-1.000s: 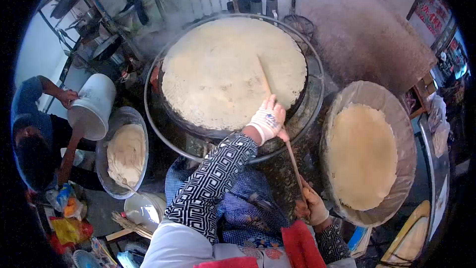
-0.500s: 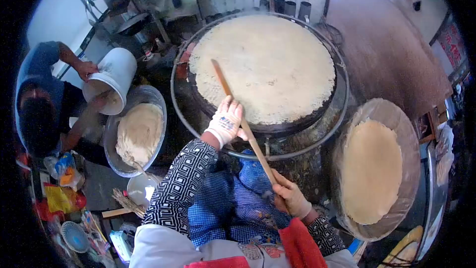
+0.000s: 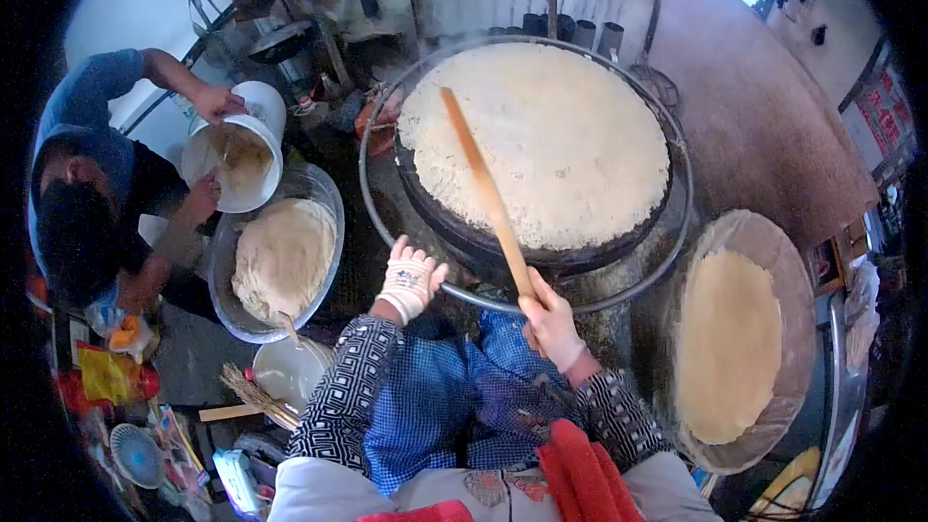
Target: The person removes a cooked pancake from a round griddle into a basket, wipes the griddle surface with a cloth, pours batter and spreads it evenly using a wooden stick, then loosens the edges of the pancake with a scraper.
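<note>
My right hand [image 3: 553,321] is wrapped round the lower end of a long flat wooden stick [image 3: 483,184], whose upper part lies over the left side of a pale thin sheet of batter [image 3: 541,140]. The sheet covers a large round dark griddle with a metal ring [image 3: 379,222] around it. Near the ring's lower left, my left hand [image 3: 410,280] in a white glove is off the stick, fingers apart and holding nothing.
To the left a person [image 3: 97,174] tilts a white bucket [image 3: 253,159] by a basin [image 3: 333,261] of dough [image 3: 285,256]. A plastic-lined basket [image 3: 797,329] with a round flat sheet [image 3: 730,348] stands at the right. A white pail [image 3: 288,372] is at lower left.
My left hand has let go of the stick and moved left. The right hand has risen with the stick. The view has turned left, and the co-worker's bucket shows more of its inside.
</note>
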The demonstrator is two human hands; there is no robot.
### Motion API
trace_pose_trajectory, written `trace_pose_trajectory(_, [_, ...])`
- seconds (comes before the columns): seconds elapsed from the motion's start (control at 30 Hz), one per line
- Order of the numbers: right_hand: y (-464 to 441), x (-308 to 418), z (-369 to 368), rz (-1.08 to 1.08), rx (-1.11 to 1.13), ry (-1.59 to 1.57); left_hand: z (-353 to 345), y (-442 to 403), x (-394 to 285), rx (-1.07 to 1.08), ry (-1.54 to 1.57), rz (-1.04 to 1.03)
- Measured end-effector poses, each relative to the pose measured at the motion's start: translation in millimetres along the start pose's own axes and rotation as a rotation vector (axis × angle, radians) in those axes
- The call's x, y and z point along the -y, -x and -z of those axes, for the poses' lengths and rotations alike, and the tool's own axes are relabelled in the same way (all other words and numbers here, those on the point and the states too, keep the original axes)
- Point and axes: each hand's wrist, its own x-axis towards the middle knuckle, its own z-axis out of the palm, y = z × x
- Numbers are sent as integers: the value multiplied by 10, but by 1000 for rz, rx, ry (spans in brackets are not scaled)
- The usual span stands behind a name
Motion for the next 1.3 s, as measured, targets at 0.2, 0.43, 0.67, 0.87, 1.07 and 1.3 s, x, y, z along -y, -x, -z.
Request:
trace_pose_trajectory(0.2, [50,164,-227,-19,96,-43,22,1,-701,-17,85,133])
trace_pose_trajectory(0.43, [499,-161,268,-108,244,-5,483,618,-1523,-201,714,-431])
trace_pose_trajectory(0.67, [2038,-781,1060,129,-82,-11,1004,-582,-1521,-275,289,-466])
trace_pose_trajectory(0.87, [1755,-2077,1072,65,-405,-973,400,-1962,-2380,-55,164,-720])
trace_pose_trajectory(1.07, [1334,-395,925,-177,-74,-693,542,-2223,-1482,-119,164,-516])
trace_pose_trajectory(1.3, [701,-187,735,-136,255,-531,522,-1874,-441,-34,45,-224])
